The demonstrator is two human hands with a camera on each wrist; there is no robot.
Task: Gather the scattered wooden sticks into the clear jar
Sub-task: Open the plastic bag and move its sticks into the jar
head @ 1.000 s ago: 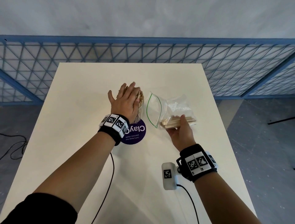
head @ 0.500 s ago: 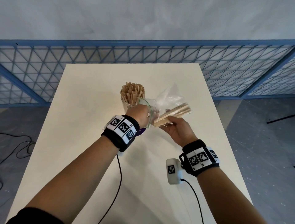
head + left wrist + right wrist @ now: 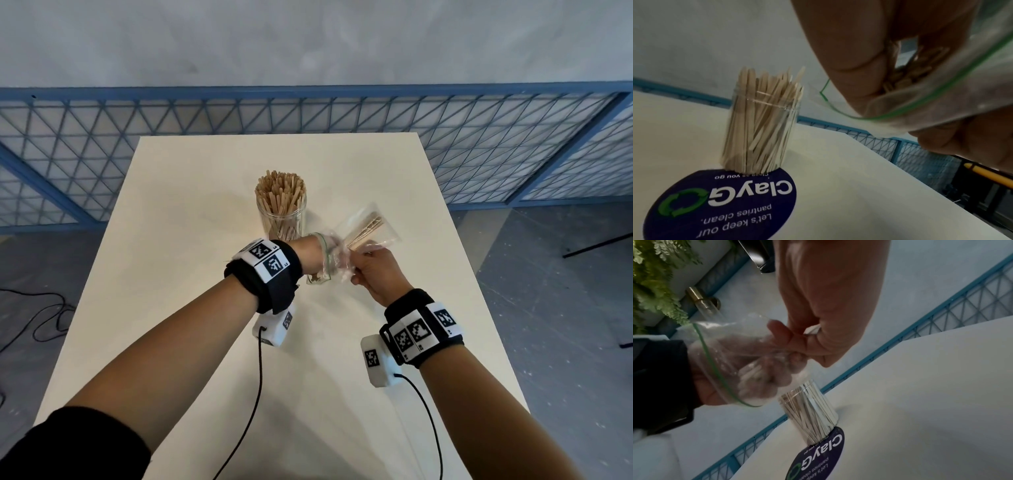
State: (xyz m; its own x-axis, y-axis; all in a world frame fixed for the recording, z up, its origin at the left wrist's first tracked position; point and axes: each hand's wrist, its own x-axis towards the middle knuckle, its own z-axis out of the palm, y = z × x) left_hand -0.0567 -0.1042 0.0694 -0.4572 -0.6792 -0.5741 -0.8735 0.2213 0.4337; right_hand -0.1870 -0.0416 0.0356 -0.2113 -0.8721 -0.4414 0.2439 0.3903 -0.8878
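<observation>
A clear jar (image 3: 281, 219) packed with upright wooden sticks (image 3: 280, 187) stands at the middle of the white table (image 3: 191, 212). Just right of it and above the table, my right hand (image 3: 371, 272) pinches a clear zip bag (image 3: 375, 228) with a green seal. Loose sticks (image 3: 364, 230) lie inside the bag. My left hand (image 3: 337, 257) is pushed through the bag's mouth. In the left wrist view its fingers (image 3: 857, 53) curl round the sticks (image 3: 906, 78) in the bag (image 3: 953, 91). The right wrist view shows my left hand (image 3: 760, 374) through the plastic, under my right hand (image 3: 818, 337).
A round purple sticker (image 3: 721, 203) lies flat on the table just in front of the jar (image 3: 760, 129). A blue mesh fence (image 3: 342, 120) runs behind the table's far edge. Black cables (image 3: 258, 383) trail from both wrist cameras toward me.
My left hand left the top of the jar's sticks and went into the bag. My right hand lifted the bag off the table and tilted it up.
</observation>
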